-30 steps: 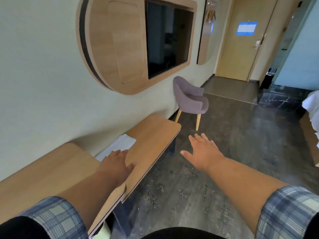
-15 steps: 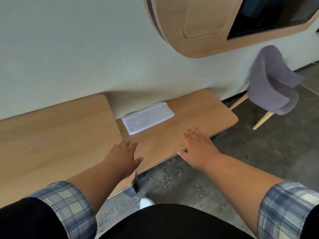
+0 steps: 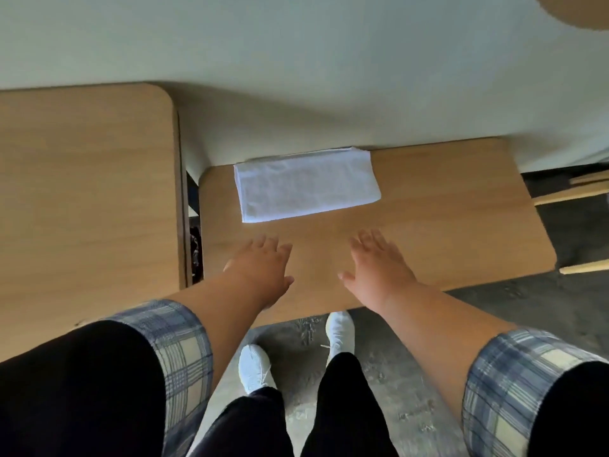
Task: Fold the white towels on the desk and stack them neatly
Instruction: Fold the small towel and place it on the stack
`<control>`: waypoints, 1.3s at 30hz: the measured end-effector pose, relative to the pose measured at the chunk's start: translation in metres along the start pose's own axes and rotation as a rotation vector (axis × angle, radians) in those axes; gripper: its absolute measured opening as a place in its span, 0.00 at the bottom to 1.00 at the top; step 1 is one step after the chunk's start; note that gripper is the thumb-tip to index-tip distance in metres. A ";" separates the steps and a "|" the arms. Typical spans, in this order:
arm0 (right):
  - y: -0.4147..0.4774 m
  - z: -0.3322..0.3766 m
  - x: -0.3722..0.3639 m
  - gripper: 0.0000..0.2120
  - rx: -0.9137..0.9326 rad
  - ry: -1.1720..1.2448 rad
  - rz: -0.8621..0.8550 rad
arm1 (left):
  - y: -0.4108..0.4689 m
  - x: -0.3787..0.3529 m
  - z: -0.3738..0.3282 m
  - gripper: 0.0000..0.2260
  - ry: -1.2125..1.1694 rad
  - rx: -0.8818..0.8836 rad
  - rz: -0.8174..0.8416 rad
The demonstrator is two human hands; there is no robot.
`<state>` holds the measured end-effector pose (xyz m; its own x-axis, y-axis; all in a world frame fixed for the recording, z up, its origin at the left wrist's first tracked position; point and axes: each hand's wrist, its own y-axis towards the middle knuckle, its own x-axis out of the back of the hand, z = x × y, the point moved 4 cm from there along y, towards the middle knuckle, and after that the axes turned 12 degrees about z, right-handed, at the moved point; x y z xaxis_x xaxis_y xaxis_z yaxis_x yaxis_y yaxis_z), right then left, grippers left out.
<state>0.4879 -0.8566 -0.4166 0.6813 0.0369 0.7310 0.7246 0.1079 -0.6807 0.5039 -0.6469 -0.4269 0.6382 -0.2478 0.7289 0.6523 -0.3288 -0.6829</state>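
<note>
Where wood-grain desk (image 3: 445, 209) meets wall (image 3: 296, 77): flat rectangular white towel (image 3: 306, 188).

Towels: we count one white towel (image 3: 306, 186) ahead of both hands.
Hands: we count two, left hand (image 3: 260, 268) and right hand (image 3: 379, 263).
Wooden tops: two, desk (image 3: 461, 225) beneath the hands, higher top (image 3: 85, 192) to their left.
Shoes: two white shoes (image 3: 253, 371).
</note>
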 end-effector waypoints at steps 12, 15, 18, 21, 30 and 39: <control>0.275 -0.065 -0.018 0.39 0.120 -0.028 -0.063 | 0.228 -0.049 0.054 0.35 -0.152 0.182 -0.114; 0.292 -0.074 -0.025 0.34 0.154 -0.043 -0.174 | 0.246 -0.056 0.063 0.27 -0.094 0.206 -0.184; 0.294 -0.077 -0.023 0.29 0.197 -0.162 -0.285 | 0.250 -0.057 0.067 0.32 0.015 0.217 -0.182; 0.296 -0.078 -0.010 0.26 0.205 -0.190 -0.267 | 0.253 -0.055 0.070 0.36 0.044 0.258 -0.155; 0.232 -0.062 0.024 0.21 0.222 -0.048 -0.183 | 0.214 -0.008 0.064 0.19 -0.315 0.293 -0.110; 0.105 -0.038 0.123 0.12 0.250 -0.044 -0.226 | 0.067 0.084 0.069 0.08 -0.283 0.243 -0.138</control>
<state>0.6514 -0.8784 -0.3997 0.4977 0.0264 0.8670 0.8051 0.3578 -0.4730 0.6293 -0.6270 -0.4146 0.6033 0.0557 0.7956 0.7958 -0.1081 -0.5958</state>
